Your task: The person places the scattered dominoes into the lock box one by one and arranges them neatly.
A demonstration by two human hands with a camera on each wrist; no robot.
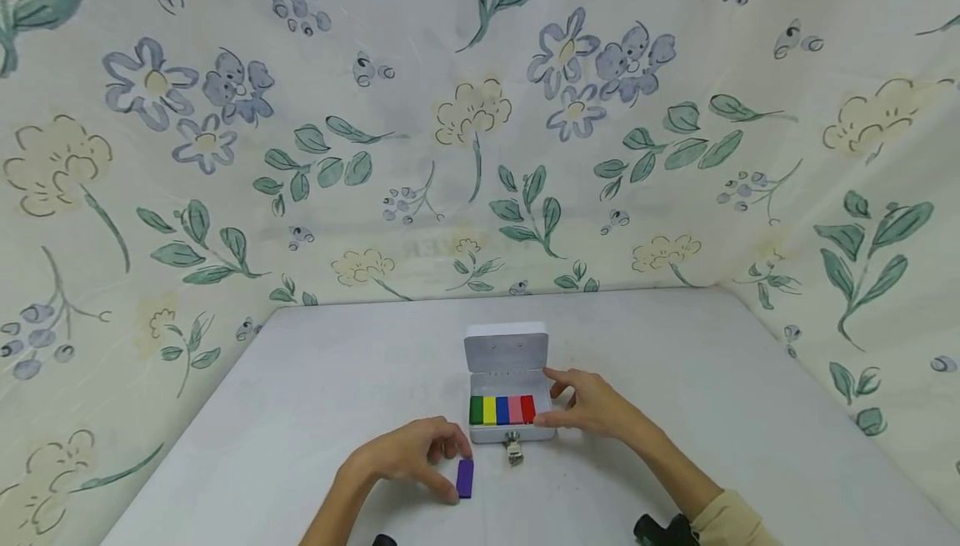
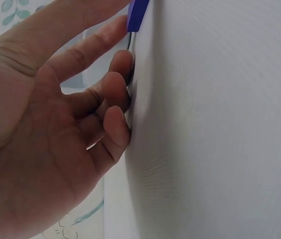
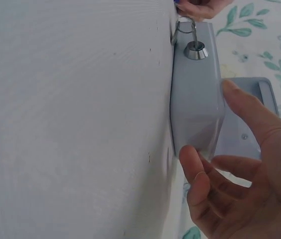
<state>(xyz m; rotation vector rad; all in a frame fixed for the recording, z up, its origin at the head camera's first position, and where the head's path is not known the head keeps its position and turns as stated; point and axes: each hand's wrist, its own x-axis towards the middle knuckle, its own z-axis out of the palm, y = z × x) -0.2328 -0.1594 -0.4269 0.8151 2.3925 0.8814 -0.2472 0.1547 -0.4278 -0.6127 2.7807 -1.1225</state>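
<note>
A small grey-white metal cash box (image 1: 512,433) stands on the table with its lid (image 1: 507,352) raised. Inside, a row of coloured blocks (image 1: 502,410) runs green, yellow, blue, pink and red. Keys (image 1: 513,448) hang from the lock (image 3: 196,50) on its front. My left hand (image 1: 416,454) pinches a purple block (image 1: 465,478) by its ends, thumb at the near end and index finger at the far end, just in front of the box. At the box's right side, my right hand (image 1: 588,403) holds it, thumb on the rim and other fingers along the side wall.
The white table (image 1: 337,363) extends around the box on all sides. A floral cloth (image 1: 420,154) hangs behind it and along both sides. Dark wrist gear (image 1: 666,529) shows at the lower edge by the right sleeve (image 1: 735,521).
</note>
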